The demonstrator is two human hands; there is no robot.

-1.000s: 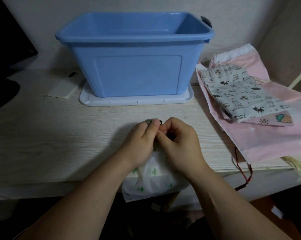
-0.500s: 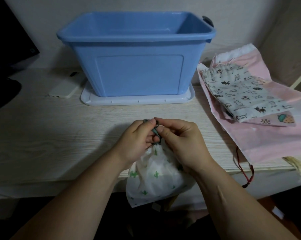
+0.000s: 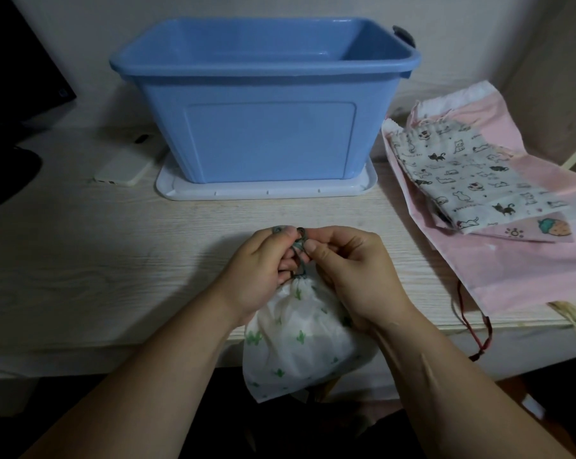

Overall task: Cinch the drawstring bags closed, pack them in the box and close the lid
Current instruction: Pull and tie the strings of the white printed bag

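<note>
1. Dark screen, far left edge, partly out of view.
2. Flat white device lying on the tabletop, just left of the box.
3. Blue box, open-topped, upright at the back centre, standing on its white lid; inside mostly hidden.
4. Left hand, fingers curled, pinching the grey-green drawstring.
5. White cactus-print bag, mouth gathered tight, held between both hands and hanging over the tabletop's front edge, well apart from the box.
6. Right hand, fingers curled, pinching the same drawstring just beside the left.
7. Large pink bag, flat, at right; its red cord dangles off the edge.
8. Cat-print bag, flat on the pink bag, overlapping a strawberry-print pouch.
</note>
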